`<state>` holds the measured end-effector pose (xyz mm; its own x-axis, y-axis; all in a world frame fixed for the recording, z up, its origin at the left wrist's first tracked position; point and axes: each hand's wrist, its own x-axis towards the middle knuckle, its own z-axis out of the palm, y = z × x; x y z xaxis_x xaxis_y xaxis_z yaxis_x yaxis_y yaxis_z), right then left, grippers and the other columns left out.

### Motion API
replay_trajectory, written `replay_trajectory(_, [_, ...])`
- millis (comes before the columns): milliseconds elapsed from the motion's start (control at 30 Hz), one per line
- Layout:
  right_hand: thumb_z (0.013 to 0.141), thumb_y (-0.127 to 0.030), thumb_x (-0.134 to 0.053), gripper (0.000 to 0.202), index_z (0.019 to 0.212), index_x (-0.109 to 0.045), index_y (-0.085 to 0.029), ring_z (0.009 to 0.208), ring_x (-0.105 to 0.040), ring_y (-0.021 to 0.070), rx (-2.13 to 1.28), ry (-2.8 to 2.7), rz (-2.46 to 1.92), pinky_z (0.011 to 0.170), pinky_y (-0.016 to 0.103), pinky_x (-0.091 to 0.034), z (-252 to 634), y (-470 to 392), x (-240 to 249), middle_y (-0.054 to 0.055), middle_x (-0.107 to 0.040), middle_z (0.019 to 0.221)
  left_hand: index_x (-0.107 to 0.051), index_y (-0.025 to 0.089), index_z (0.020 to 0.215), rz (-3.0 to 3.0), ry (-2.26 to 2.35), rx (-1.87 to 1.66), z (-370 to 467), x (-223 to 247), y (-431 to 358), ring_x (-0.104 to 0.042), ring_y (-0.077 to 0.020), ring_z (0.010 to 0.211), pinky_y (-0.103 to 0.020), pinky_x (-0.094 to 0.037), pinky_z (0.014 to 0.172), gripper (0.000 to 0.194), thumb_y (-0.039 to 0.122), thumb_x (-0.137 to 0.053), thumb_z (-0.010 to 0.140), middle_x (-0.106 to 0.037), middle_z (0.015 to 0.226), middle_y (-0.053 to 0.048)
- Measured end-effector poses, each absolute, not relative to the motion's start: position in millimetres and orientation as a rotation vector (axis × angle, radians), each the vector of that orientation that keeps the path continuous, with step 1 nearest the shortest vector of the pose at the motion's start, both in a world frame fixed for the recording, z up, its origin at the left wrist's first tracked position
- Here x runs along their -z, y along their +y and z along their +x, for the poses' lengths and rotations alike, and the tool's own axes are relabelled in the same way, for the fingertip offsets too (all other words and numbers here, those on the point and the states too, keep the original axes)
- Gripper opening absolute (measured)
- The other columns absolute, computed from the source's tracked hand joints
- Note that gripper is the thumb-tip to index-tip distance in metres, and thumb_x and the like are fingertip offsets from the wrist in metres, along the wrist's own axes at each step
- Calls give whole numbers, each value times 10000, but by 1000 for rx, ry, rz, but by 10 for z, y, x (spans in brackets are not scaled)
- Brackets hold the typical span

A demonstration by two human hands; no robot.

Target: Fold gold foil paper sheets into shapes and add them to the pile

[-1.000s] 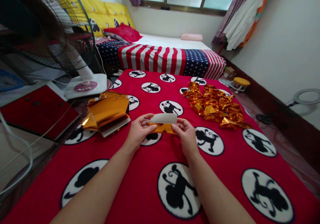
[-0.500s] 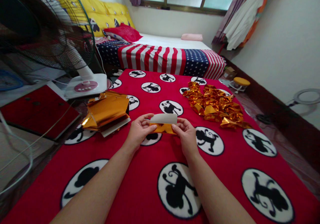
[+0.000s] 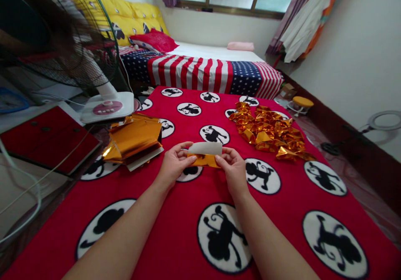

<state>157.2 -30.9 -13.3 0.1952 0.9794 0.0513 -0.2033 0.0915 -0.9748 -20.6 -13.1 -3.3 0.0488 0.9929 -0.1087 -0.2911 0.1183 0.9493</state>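
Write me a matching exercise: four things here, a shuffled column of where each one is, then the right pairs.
Things:
1. gold-and-white folded sheet
2. stack of gold sheets
3. heap of folded gold pieces
4. red pillow

Places:
A. on the red cloth, left of the left hand
B. on the far bed
C. on the red cloth, right of the right hand
D. held in both hands

Pairs: 1-D, 2-A, 3-C, 4-B

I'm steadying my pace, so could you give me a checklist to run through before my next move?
1. Left hand holding the paper's left end: ok.
2. Right hand holding its right end: ok.
3. Only gold facing up: not ok, a white strip shows above the gold.
4. Crease sharp: cannot tell, too small.
5. Gold stack left of the hands: ok.
6. Folded gold pieces off to the right: ok.
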Motion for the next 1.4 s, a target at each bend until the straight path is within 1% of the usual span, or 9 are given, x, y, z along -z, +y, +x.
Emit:
replay_trajectory(300, [728, -282, -742, 305, 980, -606, -175, 591, -565, 99, -1079, -987, -1100, 605, 220, -460, 1581, -307, 140, -60, -594, 644, -585, 106, 1172, 934, 1015, -1228, -210, 44, -133, -723, -187, 762, -279, -585, 716, 714, 247, -870, 533, -743, 841, -49])
replay_trajectory(433, [732, -277, -729, 293, 980, -607, -178, 590, -565, 101, -1079, -976, -1103, 602, 222, -455, 1584, -311, 148, -59, -596, 644, -593, 104, 1168, 945, 1030, -1225, -213, 57, -131, -718, -172, 746, -260, -576, 719, 685, 255, -857, 554, -741, 835, -46])
replay_trajectory(600, [714, -272, -731, 295, 965, -606, -180, 568, -550, 100, -1053, -964, -1128, 579, 218, -438, 1581, -321, 139, -61, -590, 629, -615, 116, 1141, 975, 1047, -1227, -202, 70, -127, -706, -151, 711, -238, -562, 698, 608, 252, -823, 586, -724, 795, -15])
replay_trajectory(767, [741, -284, -694, 262, 965, -596, -189, 574, -569, 125, -998, -1030, -1185, 578, 240, -450, 1579, -328, 142, -42, -612, 645, -635, 132, 1121, 1168, 1168, -1235, -205, 125, -128, -697, -158, 704, -256, -560, 702, 496, 261, -753, 656, -720, 763, -12])
replay_trajectory(867, [762, -288, -667, 228, 955, -593, -193, 565, -568, 132, -891, -1119, -1270, 564, 239, -439, 1573, -329, 153, -37, -617, 641, -655, 148, 1116, 1409, 1366, -1211, -205, 141, -137, -688, -176, 680, -261, -549, 661, 437, 250, -703, 694, -718, 718, -21])
replay_trajectory(967, [772, -283, -645, 229, 974, -581, -197, 534, -556, 131, -739, -1227, -1399, 554, 236, -422, 1562, -330, 165, -43, -614, 622, -663, 164, 1127, 1568, 1514, -1164, -190, 128, -158, -691, -186, 676, -259, -535, 637, 425, 215, -672, 705, -733, 736, -37])
replay_trajectory(1133, [774, -254, -602, 263, 1027, -555, -195, 533, -563, 136, -505, -1396, -1570, 569, 236, -407, 1542, -338, 166, -46, -615, 623, -685, 192, 1108, 1688, 1563, -1185, -166, 125, -187, -691, -188, 670, -270, -528, 653, 399, 175, -657, 710, -741, 768, -44])
replay_trajectory(1267, [772, -224, -557, 278, 1048, -555, -192, 556, -581, 147, -378, -1504, -1654, 582, 244, -401, 1516, -341, 145, -34, -627, 649, -681, 218, 1117, 1799, 1592, -1190, -166, 153, -193, -675, -185, 651, -270, -508, 636, 393, 163, -649, 729, -729, 767, -35])
replay_trajectory(1400, [777, -205, -540, 302, 1077, -559, -188, 574, -598, 152, -290, -1598, -1745, 571, 242, -374, 1488, -348, 124, -16, -652, 691, -663, 215, 1147, 1938, 1657, -1101, -161, 145, -207, -680, -202, 713, -285, -496, 682, 402, 144, -625, 754, -726, 811, -47])
